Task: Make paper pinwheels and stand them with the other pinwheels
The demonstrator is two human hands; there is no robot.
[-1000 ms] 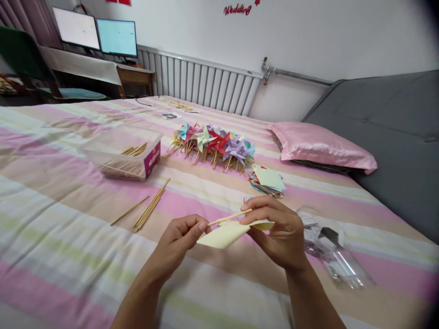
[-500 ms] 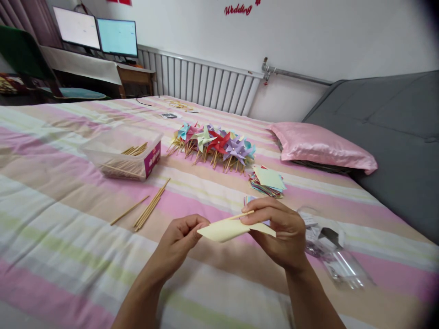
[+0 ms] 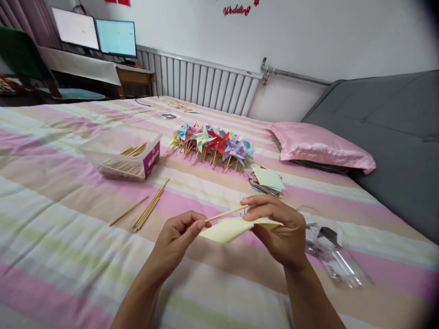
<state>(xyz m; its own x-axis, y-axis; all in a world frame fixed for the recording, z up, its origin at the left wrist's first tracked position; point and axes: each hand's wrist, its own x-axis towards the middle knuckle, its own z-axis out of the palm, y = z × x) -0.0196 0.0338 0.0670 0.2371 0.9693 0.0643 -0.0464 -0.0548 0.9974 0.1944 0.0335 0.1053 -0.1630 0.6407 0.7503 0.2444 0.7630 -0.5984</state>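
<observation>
My left hand pinches one end of a thin wooden stick between thumb and fingers. The stick's other end reaches the fingertips of my right hand. Between thumb and fingers, my right hand grips a pale yellow paper pinwheel with curled edges, just below the stick. Whether stick and paper are joined is hidden by the right fingers. Beyond my right hand lies a stack of coloured paper squares, pale green on top. Several loose sticks rest on the bedspread to the left.
A clear plastic box with sticks stands at the left. Several finished pinwheels are grouped in the middle. Clear plastic packaging lies right of my right hand. A pink pillow sits against the grey headboard.
The stick has lifted away from the paper at its left end and more of it shows. My left fingers are now on the stick's end; the paper has tilted and shifted slightly right.
</observation>
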